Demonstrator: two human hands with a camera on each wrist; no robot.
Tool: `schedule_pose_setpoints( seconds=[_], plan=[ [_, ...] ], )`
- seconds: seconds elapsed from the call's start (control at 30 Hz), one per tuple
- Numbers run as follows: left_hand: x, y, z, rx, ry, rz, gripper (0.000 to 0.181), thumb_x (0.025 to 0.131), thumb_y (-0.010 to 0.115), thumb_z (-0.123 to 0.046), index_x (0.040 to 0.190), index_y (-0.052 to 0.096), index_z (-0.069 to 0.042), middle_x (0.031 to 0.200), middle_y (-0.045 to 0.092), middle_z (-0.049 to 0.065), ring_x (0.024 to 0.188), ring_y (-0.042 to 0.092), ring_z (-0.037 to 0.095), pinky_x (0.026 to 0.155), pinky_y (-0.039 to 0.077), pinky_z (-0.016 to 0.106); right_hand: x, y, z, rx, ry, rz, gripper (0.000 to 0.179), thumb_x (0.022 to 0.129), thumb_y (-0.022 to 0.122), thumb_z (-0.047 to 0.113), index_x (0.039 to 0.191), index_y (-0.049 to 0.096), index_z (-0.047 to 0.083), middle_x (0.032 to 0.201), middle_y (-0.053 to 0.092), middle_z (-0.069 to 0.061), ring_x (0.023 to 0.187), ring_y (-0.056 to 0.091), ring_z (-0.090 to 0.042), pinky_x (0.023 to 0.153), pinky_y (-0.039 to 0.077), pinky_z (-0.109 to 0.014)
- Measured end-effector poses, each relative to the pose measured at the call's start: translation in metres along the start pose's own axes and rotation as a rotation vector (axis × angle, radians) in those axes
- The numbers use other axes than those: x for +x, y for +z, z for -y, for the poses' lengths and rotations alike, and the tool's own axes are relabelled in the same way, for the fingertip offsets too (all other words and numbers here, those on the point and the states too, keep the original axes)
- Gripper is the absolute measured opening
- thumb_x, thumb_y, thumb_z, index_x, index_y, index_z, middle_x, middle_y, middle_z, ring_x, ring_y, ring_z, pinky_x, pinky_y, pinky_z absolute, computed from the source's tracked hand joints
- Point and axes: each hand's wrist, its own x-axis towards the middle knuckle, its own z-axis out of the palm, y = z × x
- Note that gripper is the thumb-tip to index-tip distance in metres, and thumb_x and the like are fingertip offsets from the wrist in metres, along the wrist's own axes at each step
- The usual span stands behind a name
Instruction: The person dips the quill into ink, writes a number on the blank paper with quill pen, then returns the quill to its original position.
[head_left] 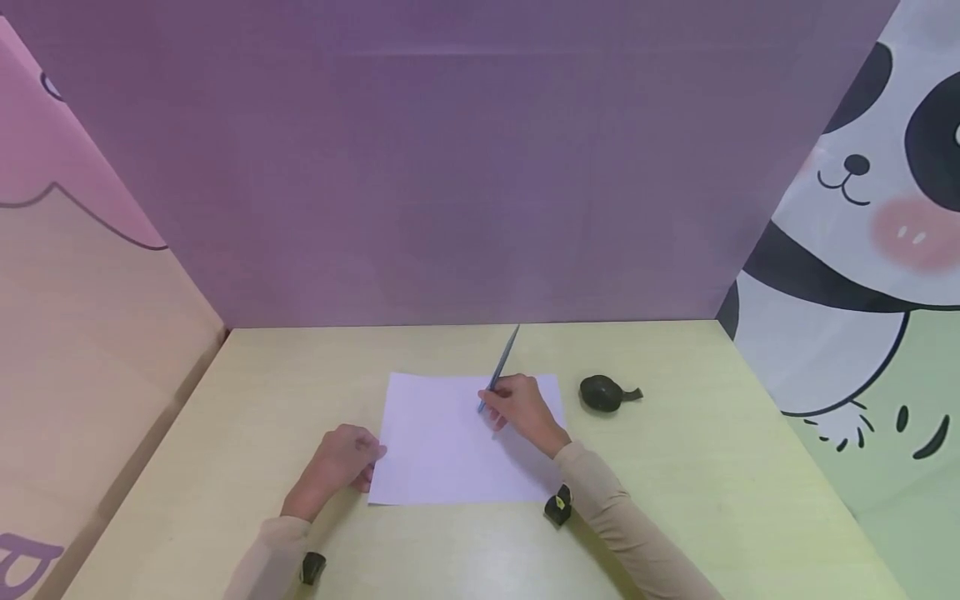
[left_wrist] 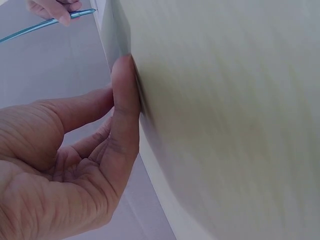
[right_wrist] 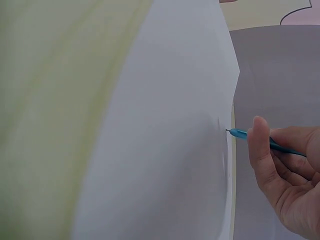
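A sheet of white paper [head_left: 442,458] lies on the table in the head view. My right hand [head_left: 521,408] is over its upper right part and pinches a slim blue pen [head_left: 504,358], which slants with its upper end away from me. In the right wrist view the pen's dark tip [right_wrist: 228,130] points at the paper; whether it touches is hard to tell. At the sheet's left edge is my left hand [head_left: 345,457]. In the left wrist view its thumb and index finger [left_wrist: 125,95] pinch that edge.
A dark rounded object [head_left: 602,393] with a short tail lies right of the paper on the pale wooden table [head_left: 720,467]. Behind the table's far edge stands a purple panel [head_left: 465,183]. Cartoon-printed walls [head_left: 847,275] flank it. Small black devices [head_left: 558,506] sit at both wrists.
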Motion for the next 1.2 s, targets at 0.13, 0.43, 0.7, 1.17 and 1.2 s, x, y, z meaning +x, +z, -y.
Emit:
schedule_pose_setpoints(
  seconds=[0.13,0.43,0.7,1.17,1.2],
  plan=[
    [-0.001,0.0,-0.001,0.01,0.01,-0.005,0.02,0.099,0.064,-0.004,0.107,0.067,0.014,0.07,0.066,0.011,0.056,0.067,0.017,0.057,0.062,0.033,-0.002,0.0,0.002,-0.004,-0.001,0.008,0.018,0.098,0.07,0.006,0.09,0.075,-0.009,0.068,0.069,-0.016,0.05,0.064,-0.012,0.053,0.061,-0.031],
    [0.001,-0.001,-0.001,0.032,0.015,-0.017,0.019,0.099,0.065,-0.004,0.106,0.068,0.014,0.069,0.066,0.01,0.056,0.067,0.017,0.058,0.062,0.034,-0.009,0.0,0.005,-0.008,-0.013,0.067,0.02,0.1,0.069,0.008,0.092,0.075,-0.01,0.072,0.069,-0.018,0.051,0.064,-0.013,0.053,0.06,-0.03],
    [-0.002,-0.001,-0.002,0.012,0.03,-0.017,0.016,0.099,0.065,-0.004,0.101,0.069,0.012,0.067,0.064,0.01,0.055,0.066,0.017,0.057,0.062,0.033,-0.011,0.001,0.004,0.007,-0.021,0.1,0.021,0.1,0.069,0.007,0.092,0.075,-0.011,0.071,0.069,-0.019,0.051,0.062,-0.011,0.051,0.059,-0.03],
    [-0.001,0.001,-0.001,0.027,0.024,-0.02,0.016,0.099,0.065,-0.003,0.101,0.069,0.012,0.067,0.064,0.01,0.056,0.065,0.017,0.057,0.062,0.033,-0.018,0.001,0.007,-0.024,-0.013,0.127,0.02,0.1,0.07,0.009,0.091,0.074,-0.009,0.07,0.069,-0.014,0.05,0.061,-0.011,0.051,0.059,-0.034],
    [-0.001,0.001,-0.001,0.034,0.027,-0.021,0.016,0.099,0.065,-0.003,0.101,0.069,0.012,0.068,0.064,0.01,0.056,0.065,0.017,0.057,0.062,0.033,-0.019,0.001,0.007,-0.025,-0.014,0.13,0.021,0.1,0.07,0.009,0.091,0.074,-0.009,0.07,0.069,-0.015,0.05,0.061,-0.011,0.051,0.059,-0.034]
  ],
)
